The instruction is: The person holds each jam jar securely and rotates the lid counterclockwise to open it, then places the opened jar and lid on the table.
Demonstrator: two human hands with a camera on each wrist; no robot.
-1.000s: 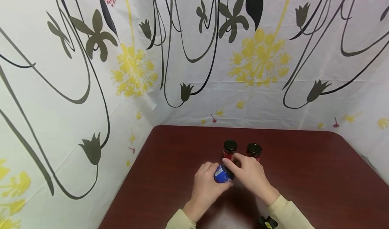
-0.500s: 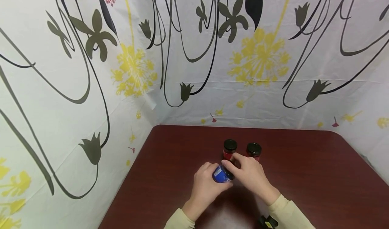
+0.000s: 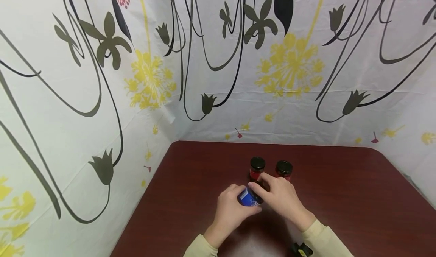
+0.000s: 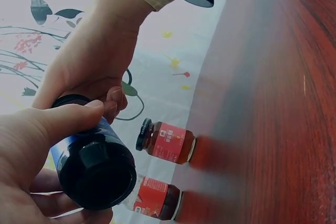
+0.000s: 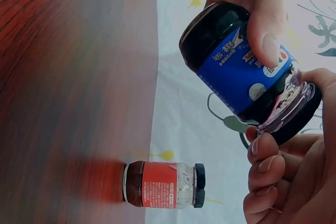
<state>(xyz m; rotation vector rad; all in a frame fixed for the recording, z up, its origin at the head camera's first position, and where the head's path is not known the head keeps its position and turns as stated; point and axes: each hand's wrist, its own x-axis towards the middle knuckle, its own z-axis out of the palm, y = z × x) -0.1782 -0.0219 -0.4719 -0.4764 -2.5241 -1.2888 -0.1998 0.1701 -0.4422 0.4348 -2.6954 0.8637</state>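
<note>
A glass jar of dark contents with a blue label (image 3: 248,198) is held tilted above the table. My left hand (image 3: 231,207) grips its body, the thumb lying across the label in the right wrist view. At the jar's other end, the fingers and thumb of my right hand (image 3: 281,196) hold the black lid (image 5: 302,119). The lid sits on the jar's neck. Just beyond the hands, two jars with red labels and black lids stand upright: the left one (image 3: 257,170) and the right one (image 3: 284,168), the latter partly hidden by my right hand.
The dark red wooden table (image 3: 204,166) extends to both sides of the hands. A white flower-printed cloth (image 3: 218,79) hangs behind its far edge and along the left. A small black object with a yellow mark (image 3: 302,250) shows beside my right sleeve.
Both hands stay on the blue-labelled jar. My right thumb and fingers have shifted very slightly at the lid, and the jar has moved a touch left. The red-labelled jars have not moved.
</note>
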